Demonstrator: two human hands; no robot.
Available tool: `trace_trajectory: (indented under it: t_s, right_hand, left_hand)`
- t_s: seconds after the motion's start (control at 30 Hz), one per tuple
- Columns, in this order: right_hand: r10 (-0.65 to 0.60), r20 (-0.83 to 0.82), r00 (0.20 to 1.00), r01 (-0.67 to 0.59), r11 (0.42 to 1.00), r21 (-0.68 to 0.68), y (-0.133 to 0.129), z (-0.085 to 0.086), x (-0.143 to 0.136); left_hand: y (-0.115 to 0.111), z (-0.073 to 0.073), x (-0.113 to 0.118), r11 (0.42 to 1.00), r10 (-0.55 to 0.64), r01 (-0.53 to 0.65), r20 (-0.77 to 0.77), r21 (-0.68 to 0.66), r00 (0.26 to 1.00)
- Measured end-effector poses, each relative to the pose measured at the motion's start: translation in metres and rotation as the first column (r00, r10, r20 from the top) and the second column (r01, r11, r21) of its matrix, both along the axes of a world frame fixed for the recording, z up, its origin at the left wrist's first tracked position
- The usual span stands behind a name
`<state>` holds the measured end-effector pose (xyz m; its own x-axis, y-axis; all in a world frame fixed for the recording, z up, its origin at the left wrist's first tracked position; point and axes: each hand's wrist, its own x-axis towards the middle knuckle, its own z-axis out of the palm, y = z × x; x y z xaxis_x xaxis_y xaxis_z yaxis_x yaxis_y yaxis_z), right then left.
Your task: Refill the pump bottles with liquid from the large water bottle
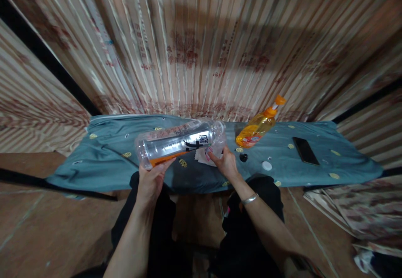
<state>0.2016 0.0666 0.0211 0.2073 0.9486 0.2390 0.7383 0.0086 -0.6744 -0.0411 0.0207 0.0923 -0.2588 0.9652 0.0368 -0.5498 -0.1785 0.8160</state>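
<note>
A large clear plastic bottle (179, 142) with a silver and orange label lies tilted across both hands above the cloth-covered table. My left hand (153, 177) is closed around its base end from below. At the neck end, my right hand (225, 163) pinches a crumpled white tissue (204, 157) with reddish print, close against the bottle. The open neck points right, and no cap sits on it. Part of the tissue is hidden behind the fingers and bottle. To the right of my right hand lie a small black cap (243, 157) and a white round lid (266, 166).
An orange pump bottle (256, 128) of yellow liquid stands at the back right of the table. Farther right lies a dark phone (305, 150). A teal cloth (106, 156) with pineapple print covers the table. Striped curtains (201, 52) hang behind it and at both sides.
</note>
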Motion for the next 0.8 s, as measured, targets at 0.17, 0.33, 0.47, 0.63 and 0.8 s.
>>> trace_trajectory:
  t_s: [0.17,0.33,0.47,0.63,0.8]
  right_hand:
    - [0.015,-0.003,1.000,-0.015,1.000,0.015,0.000,0.001,0.000]
    - [0.023,-0.001,1.000,-0.023,1.000,0.019,0.000,0.001,0.000]
    - [0.015,0.013,1.000,-0.016,0.999,0.030,0.001,0.000,0.000]
    - [0.043,0.038,0.998,-0.046,0.996,0.074,0.002,-0.004,0.002]
    - [0.042,0.035,0.998,-0.046,0.994,0.102,0.003,-0.009,0.004]
  left_hand:
    - [-0.001,0.005,0.001,1.000,-0.014,0.014,0.010,0.019,1.000]
    - [-0.001,0.005,0.001,1.000,-0.020,0.020,0.019,0.004,1.000]
    - [-0.002,0.005,0.001,1.000,0.014,-0.014,0.039,-0.009,0.999]
    - [0.000,0.004,-0.001,0.999,0.022,-0.023,0.033,0.026,0.999]
    - [0.003,-0.001,-0.007,0.997,0.019,-0.020,0.006,0.074,1.000]
